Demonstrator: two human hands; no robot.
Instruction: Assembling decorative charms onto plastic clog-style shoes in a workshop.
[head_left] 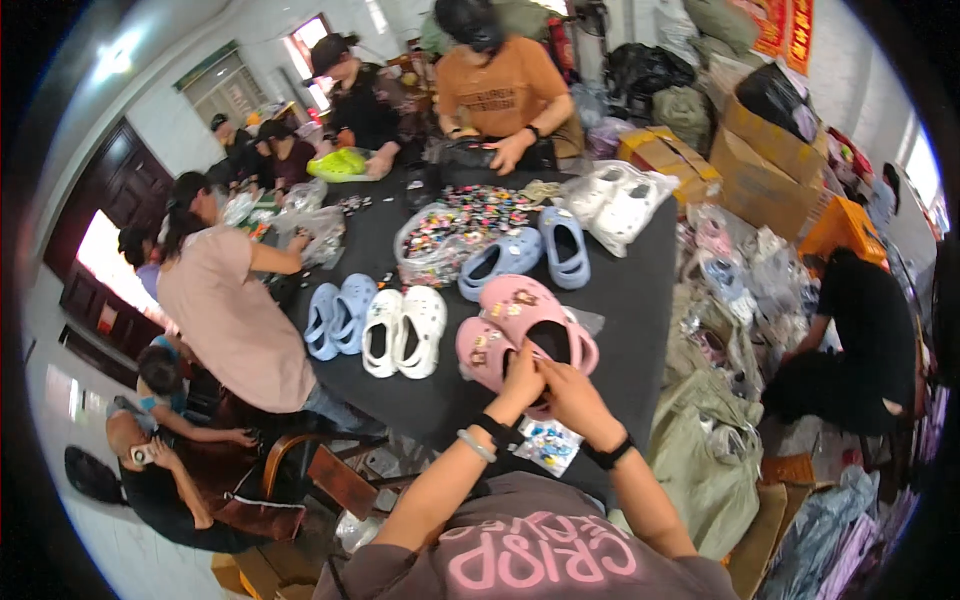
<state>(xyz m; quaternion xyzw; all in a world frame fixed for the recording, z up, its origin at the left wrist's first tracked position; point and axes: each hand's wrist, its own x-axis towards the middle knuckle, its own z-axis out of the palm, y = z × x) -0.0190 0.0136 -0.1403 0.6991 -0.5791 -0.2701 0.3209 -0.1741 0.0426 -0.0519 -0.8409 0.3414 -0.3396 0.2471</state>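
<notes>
A pair of pink clogs (518,306) with small charms on their toes is at the near side of the black-covered table. My left hand (522,382) is closed at the near end of the pair, its fingers at a shoe opening. Right against it, my right hand (580,398) has its fingers drawn together in a pinch; what lies between them is hidden. Below my wrists lies a clear packet of small blue and coloured pieces (549,446). White clogs (418,330) and light blue clogs (352,312) stand to the left.
Behind the pink pair are more blue clogs (502,262), a clear bag of colourful charms (440,240) and bagged white clogs (615,205). Several people work around the table (640,300). Sacks (695,470) and cardboard boxes (765,150) crowd the right side; a wooden chair (340,485) stands at left.
</notes>
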